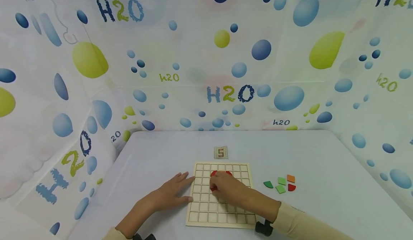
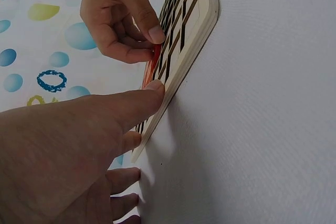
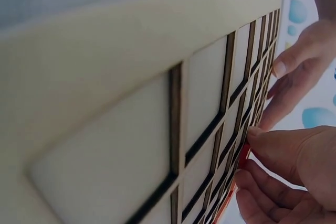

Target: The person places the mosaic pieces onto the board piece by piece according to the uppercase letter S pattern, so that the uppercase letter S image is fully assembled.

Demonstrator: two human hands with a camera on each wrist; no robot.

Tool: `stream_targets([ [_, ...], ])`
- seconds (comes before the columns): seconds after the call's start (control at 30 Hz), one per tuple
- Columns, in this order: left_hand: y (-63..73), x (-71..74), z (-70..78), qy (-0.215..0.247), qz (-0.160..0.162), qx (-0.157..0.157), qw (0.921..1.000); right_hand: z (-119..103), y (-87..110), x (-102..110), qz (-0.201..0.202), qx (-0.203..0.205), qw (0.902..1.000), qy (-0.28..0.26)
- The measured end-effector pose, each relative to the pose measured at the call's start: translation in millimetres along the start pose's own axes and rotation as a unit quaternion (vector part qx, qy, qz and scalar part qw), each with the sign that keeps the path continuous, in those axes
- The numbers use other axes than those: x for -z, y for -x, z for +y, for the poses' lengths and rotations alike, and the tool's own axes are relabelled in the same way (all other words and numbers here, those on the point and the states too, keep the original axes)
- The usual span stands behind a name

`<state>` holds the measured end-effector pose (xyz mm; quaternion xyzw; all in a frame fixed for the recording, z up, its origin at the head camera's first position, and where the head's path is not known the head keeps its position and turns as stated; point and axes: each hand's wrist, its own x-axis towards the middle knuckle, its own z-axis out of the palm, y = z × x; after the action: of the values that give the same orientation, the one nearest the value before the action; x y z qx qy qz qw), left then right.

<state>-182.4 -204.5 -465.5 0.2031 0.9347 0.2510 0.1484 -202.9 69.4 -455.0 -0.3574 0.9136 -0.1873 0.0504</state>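
Note:
A wooden grid board (image 1: 203, 217) with square cells lies on the white table. Over its middle, my right hand (image 1: 228, 186) pinches a small red tile (image 3: 244, 154) between thumb and fingers, low at the cells. Just beyond those fingers, red pieces (image 1: 228, 173) sit in the grid, partly hidden by the hand. My left hand (image 1: 172, 190) lies at the board's left edge, fingers extended and spread. In the left wrist view its thumb (image 2: 144, 100) touches the board's rim.
Right of the board lie loose tiles: a dark green rounded one (image 1: 268, 185), light green squares (image 1: 280, 189), an orange square (image 1: 291, 178) and a red rounded one (image 1: 292, 187). Behind the board is a small gridded card (image 1: 221, 152) with a figure resembling a 5. Patterned curtains (image 1: 193, 46) enclose the table.

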Motion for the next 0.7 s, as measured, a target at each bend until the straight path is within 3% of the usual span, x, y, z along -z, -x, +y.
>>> stream_targets([
  [0.7, 0.2, 0.6, 2.4, -0.006, -0.006, 0.012, 0.9999, 8.4, -5.2, -1.2, 0.019, 0.022, 0.9995, 0.015],
])
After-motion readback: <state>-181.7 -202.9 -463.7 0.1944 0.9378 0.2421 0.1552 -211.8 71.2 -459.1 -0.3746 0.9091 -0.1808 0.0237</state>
